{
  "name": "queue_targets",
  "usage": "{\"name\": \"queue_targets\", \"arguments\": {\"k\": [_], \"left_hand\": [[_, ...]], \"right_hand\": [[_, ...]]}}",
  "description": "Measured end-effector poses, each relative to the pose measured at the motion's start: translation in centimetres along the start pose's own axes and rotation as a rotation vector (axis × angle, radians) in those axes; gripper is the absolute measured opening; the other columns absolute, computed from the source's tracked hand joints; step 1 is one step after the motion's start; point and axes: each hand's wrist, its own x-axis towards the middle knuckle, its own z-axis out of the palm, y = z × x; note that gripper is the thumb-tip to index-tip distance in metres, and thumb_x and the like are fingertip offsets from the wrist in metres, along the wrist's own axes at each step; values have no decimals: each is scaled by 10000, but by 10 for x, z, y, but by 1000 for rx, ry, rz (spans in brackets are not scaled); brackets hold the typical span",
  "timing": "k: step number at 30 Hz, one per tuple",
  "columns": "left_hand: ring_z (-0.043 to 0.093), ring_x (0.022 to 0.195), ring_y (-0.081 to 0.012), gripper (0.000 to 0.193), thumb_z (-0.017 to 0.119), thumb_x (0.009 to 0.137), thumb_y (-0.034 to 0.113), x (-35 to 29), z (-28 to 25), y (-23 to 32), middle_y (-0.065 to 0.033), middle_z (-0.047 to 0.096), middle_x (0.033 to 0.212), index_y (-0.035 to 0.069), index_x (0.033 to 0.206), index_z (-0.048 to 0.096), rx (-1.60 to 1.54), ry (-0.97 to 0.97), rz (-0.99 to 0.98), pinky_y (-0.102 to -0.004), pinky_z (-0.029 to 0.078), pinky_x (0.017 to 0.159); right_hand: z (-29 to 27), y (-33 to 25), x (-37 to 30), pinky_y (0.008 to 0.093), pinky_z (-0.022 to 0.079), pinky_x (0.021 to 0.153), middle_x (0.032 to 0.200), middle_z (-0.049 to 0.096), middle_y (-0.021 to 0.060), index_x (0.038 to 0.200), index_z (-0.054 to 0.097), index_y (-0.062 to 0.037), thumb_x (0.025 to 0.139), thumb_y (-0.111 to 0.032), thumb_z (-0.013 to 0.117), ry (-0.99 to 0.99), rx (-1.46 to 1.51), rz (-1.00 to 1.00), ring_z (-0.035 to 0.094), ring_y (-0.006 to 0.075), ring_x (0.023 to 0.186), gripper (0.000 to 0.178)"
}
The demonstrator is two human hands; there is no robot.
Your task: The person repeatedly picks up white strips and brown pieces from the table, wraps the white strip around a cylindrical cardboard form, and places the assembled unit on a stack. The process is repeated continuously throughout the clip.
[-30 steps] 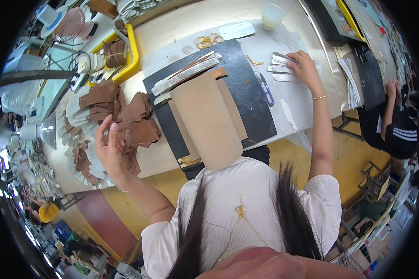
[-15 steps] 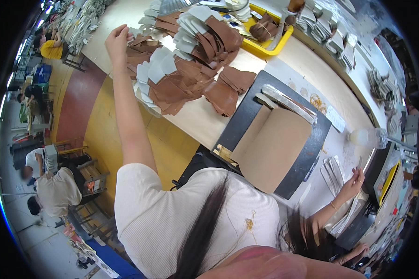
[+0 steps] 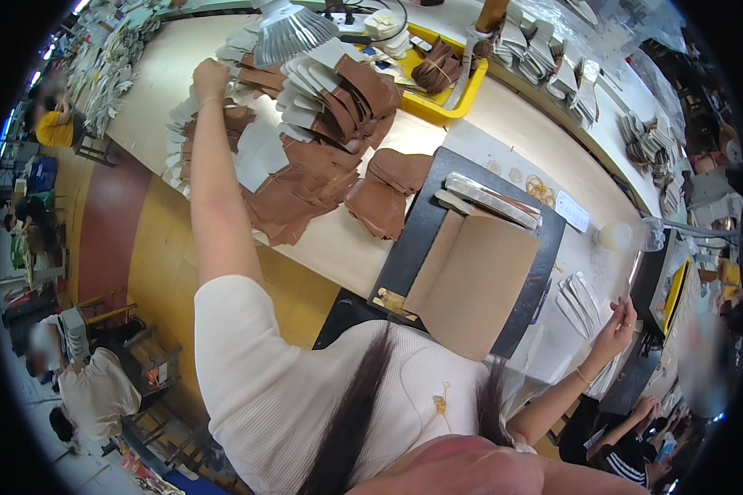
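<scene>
My left hand [image 3: 211, 80] reaches out to the far left, over the fanned brown leather pieces [image 3: 305, 186] and white pieces [image 3: 260, 153]. Its fingers look curled, and what they hold, if anything, is hidden. At the right, my right hand [image 3: 616, 328] pinches a thin, narrow pale tool [image 3: 634, 276] that points upward; its exact kind is unclear. Close by on the table lie several slim white pieces [image 3: 579, 305]. In front of me a brown sheet [image 3: 483, 276] is spread on a black board [image 3: 524, 301], bending down over its near edge.
A metal lamp shade [image 3: 295, 35] hangs over the piles. Beyond them stands a yellow tray [image 3: 450, 107] with a banded brown bundle [image 3: 437, 68]. A clear plastic bottle [image 3: 631, 236] is at the right. Wrapped metal bars [image 3: 495, 198] lie on the board. Other people sit at the left.
The whole view has shifted. My left hand has moved rightward relative to the leather piles and now sits lower among them. My right hand still holds the thin tool up.
</scene>
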Motion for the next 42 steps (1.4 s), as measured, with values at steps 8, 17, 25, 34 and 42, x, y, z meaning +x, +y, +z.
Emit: {"name": "queue_targets", "arguments": {"k": [8, 17, 25, 34, 42], "left_hand": [[605, 691, -107, 247, 616, 815, 141, -40, -148, 46, -69, 644, 786, 35, 1038, 633, -755, -250, -50, -214, 472, 611], [575, 617, -149, 226, 645, 781, 43, -228, -299, 171, -130, 596, 821, -51, 986, 619, -1247, -586, 491, -215, 471, 515], [663, 702, -186, 180, 618, 826, -3, -362, -201, 276, -141, 626, 782, -73, 991, 601, -1526, -1435, 5, -241, 543, 611], [672, 731, -192, 227, 578, 892, 92, -378, -166, 264, -149, 644, 841, -80, 1039, 576, -1377, -1604, -224, -236, 560, 634], [682, 788, -247, 275, 538, 919, 131, -376, -169, 264, -203, 637, 940, -97, 1071, 554, -1441, -1642, -310, -254, 585, 664]], "right_hand": [[12, -20, 3, 258, 466, 730, 949, 607, 108, 1080, 561, 53, 936, -78, 510, -50, 131, 38, 601, 156, 780, 201], [38, -63, 13, 199, 411, 616, 840, 579, 41, 1060, 612, 28, 876, 17, 561, -4, 353, -130, 533, 89, 669, 191], [6, -105, 2, 190, 436, 589, 794, 641, 102, 933, 598, 25, 855, -39, 626, 54, 783, 137, 562, 94, 634, 104], [16, -153, -15, 159, 375, 414, 636, 604, 14, 849, 613, -3, 844, -144, 656, -1044, 756, 550, 488, 26, 455, 147], [51, -179, -9, 194, 376, 398, 578, 604, 18, 793, 627, -7, 835, -162, 629, -1247, 612, 394, 498, 54, 404, 161]]}}
